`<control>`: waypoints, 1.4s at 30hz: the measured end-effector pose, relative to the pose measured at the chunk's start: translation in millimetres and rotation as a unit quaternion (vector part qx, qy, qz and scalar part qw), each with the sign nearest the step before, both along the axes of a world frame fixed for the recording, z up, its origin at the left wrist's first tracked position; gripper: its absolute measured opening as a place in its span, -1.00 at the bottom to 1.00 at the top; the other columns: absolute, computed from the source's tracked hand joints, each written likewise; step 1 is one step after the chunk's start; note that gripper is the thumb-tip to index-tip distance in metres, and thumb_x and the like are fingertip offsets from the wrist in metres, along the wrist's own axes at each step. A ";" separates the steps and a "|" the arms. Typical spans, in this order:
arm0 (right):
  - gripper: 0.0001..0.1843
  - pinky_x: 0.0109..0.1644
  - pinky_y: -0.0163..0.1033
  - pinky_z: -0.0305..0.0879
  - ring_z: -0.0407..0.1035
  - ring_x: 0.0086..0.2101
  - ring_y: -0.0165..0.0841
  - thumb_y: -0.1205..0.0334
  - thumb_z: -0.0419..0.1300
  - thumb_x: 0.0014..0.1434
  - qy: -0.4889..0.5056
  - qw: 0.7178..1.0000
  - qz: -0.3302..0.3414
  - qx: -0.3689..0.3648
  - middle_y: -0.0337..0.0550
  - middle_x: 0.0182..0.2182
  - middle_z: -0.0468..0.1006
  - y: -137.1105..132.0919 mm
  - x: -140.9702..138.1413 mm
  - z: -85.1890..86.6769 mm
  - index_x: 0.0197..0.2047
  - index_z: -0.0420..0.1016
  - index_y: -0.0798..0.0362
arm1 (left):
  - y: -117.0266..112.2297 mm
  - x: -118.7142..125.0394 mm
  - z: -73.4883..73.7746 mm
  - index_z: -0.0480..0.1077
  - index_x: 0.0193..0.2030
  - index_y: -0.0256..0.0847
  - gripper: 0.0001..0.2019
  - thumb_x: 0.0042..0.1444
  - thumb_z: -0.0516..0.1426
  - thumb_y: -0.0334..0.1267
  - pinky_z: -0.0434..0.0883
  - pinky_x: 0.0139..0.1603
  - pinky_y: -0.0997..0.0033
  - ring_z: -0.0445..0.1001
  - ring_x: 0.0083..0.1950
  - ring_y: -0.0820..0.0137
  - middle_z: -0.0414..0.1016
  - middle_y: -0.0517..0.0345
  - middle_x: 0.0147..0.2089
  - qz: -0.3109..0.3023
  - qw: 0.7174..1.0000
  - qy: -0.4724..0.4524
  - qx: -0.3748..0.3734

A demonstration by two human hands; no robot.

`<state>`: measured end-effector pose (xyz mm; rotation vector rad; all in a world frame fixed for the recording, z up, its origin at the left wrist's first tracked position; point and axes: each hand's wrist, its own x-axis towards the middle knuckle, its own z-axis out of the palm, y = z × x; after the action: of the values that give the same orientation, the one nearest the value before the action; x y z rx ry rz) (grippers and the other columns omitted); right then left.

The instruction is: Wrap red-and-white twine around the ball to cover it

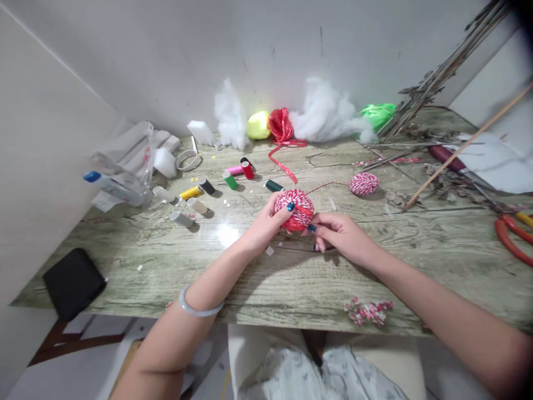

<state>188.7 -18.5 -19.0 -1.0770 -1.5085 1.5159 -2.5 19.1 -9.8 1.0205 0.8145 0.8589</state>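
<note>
My left hand [266, 222] is wrapped round a ball [296, 203] wound with red-and-white twine, its thumb pressed on the front. Plain red material shows on the ball's lower right part. My right hand [339, 236] is closed in a pinch at the ball's lower right edge; what lies between its fingertips is hidden. From the upper right of the ball, a strand of twine [327, 186] runs to a smaller ball of red-and-white twine [363, 184] on the table. A dark green thread spool [273, 186] lies just behind my left hand.
Several thread spools [230, 180] stand left of centre. White stuffing [322, 114], a red ribbon bundle [281, 125] and a green bundle [378, 115] line the wall. Dry branches [441, 78], a thin stick [466, 147] and orange-handled scissors [510, 233] occupy the right; a glue bottle [119, 189] lies left.
</note>
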 end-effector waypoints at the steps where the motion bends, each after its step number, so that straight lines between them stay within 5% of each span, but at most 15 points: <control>1: -0.72 -0.38 -0.28 0.29 0.31 -0.58 -0.43 -0.01 0.20 0.21 -0.003 1.000 0.001 -0.004 -0.32 -0.63 0.41 -0.3 0.1 0.5 -0.25 0.57 0.02 | 0.5 -0.8 -0.3 0.29 0.04 -0.12 -0.41 -0.07 0.33 0.09 0.38 -0.35 0.46 0.46 -0.35 0.44 0.48 0.16 -0.19 -0.009 1.000 0.006 0.005; 7: -0.76 -0.37 -0.29 0.27 0.30 -0.57 -0.46 0.02 0.22 0.19 -0.010 1.000 0.012 -0.017 -0.27 -0.49 0.51 -1.3 0.1 3.5 -0.25 0.56 0.02 | 0.8 -1.0 -1.8 0.29 0.01 -0.14 -0.48 -0.04 0.32 -0.02 0.37 -0.37 0.44 0.47 -0.37 0.41 0.48 0.14 -0.23 -0.021 1.000 0.018 0.011; 11: -0.77 -0.38 -0.29 0.25 0.28 -0.60 -0.46 0.05 0.21 0.17 0.004 0.999 0.018 -0.028 -0.33 -0.62 0.41 0.1 0.1 6.5 -0.34 0.51 0.05 | -0.8 -0.8 -0.4 0.31 -0.02 -0.14 -0.50 -0.05 0.29 0.03 0.29 -0.45 0.48 0.42 -0.43 0.44 0.46 0.18 -0.30 -0.032 0.999 -0.013 -0.013; 17: -0.75 -0.39 -0.28 0.22 0.26 -0.59 -0.46 0.05 0.21 0.14 -0.027 0.996 0.065 -0.055 -0.30 -0.59 0.42 1.0 3.6 7.3 -0.40 0.44 0.06 | -3.0 -7.3 6.4 0.31 0.07 -0.10 -0.54 0.03 0.25 -0.10 0.37 -0.11 0.38 0.44 -0.13 0.34 0.44 0.09 -0.04 -0.070 0.988 0.075 0.119; 21: -0.71 -0.35 -0.29 0.18 0.26 -0.51 -0.43 0.03 0.22 0.16 -0.055 0.995 0.063 -0.058 -0.29 -0.58 0.40 3.0 7.9 5.2 -0.44 0.39 0.07 | -7.6 -10.2 11.2 0.18 0.09 -0.11 -0.46 -0.02 0.27 -0.23 0.34 0.02 0.34 0.37 0.02 0.27 0.32 0.06 0.05 -0.065 0.948 0.168 0.261; 27: -0.78 -0.46 -0.33 0.07 0.17 -0.55 -0.48 0.10 0.26 0.04 -0.039 0.992 0.048 -0.109 -0.31 -0.57 0.39 4.3 7.3 -0.9 -0.41 0.41 0.08 | -7.4 -8.4 15.6 0.10 0.11 -0.13 -0.34 -0.13 0.30 -0.23 0.35 0.06 0.17 0.35 0.03 0.19 0.30 -0.01 0.04 -0.142 0.856 0.202 0.455; 34: -0.73 -0.53 -0.36 -0.05 0.06 -0.60 -0.52 0.02 0.24 0.04 -0.007 0.992 -0.039 -0.124 -0.39 -0.60 0.25 8.6 7.2 -2.9 -0.35 0.42 0.07 | -5.6 -7.2 22.9 0.17 0.10 -0.14 -0.43 -0.04 0.25 -0.15 0.40 0.09 0.11 0.37 0.10 0.13 0.31 -0.07 0.05 -0.172 0.787 0.266 0.530; 38: -0.74 -0.53 -0.34 -0.01 0.09 -0.60 -0.51 0.02 0.21 0.07 -0.053 0.992 -0.104 -0.038 -0.37 -0.58 0.30 11.2 12.8 7.2 -0.35 0.45 0.06 | -7.5 -6.3 17.9 0.15 0.19 -0.16 -0.38 0.01 0.23 -0.10 0.39 0.16 0.04 0.34 0.20 0.07 0.25 -0.16 0.18 -0.199 0.759 0.324 0.529; 42: -0.85 -0.30 -0.28 0.20 0.33 -0.39 -0.40 0.19 0.15 0.17 -0.125 0.976 -0.143 0.107 -0.24 -0.41 0.49 8.9 14.7 11.8 -0.34 0.48 0.07 | -6.3 -5.8 13.2 0.11 0.21 -0.21 -0.37 0.05 0.22 -0.09 0.34 0.23 0.00 0.29 0.27 0.04 0.23 -0.24 0.21 -0.161 0.766 0.319 0.535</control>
<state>203.4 -9.6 -7.2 -1.3273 -1.5629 1.0252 -8.3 12.8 3.4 2.4985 0.6184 0.6348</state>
